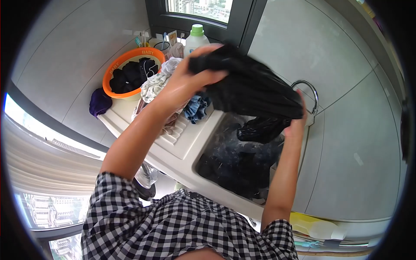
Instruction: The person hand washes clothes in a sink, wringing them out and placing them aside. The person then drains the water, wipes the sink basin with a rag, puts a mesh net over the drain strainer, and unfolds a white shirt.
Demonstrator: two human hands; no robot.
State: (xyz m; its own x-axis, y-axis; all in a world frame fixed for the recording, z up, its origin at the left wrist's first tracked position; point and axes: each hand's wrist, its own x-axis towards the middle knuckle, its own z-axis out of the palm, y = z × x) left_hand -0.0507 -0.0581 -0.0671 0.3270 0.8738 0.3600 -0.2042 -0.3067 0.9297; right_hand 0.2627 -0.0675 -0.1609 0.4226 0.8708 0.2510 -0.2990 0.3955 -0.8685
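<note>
A wet black garment [253, 84] is stretched between my two hands above the sink; its exact kind I cannot make out. My left hand [197, 73] grips its upper left end, thumb over the cloth. At the other end, my right hand [297, 123] is closed on the edge, its fingers partly hidden by the fabric. Part of the cloth hangs down toward the water. Below, the sink [227, 193] holds dark, sudsy water with more black cloth [242, 169] soaking in it.
Left of the sink, a ridged washboard [173, 136] carries a pile of light clothes [154, 86] and blue denim [197, 108]. Behind stand an orange-rimmed basin [108, 82] with black clothes and a green-capped bottle [196, 39]. A curved faucet [315, 93] rises at the right.
</note>
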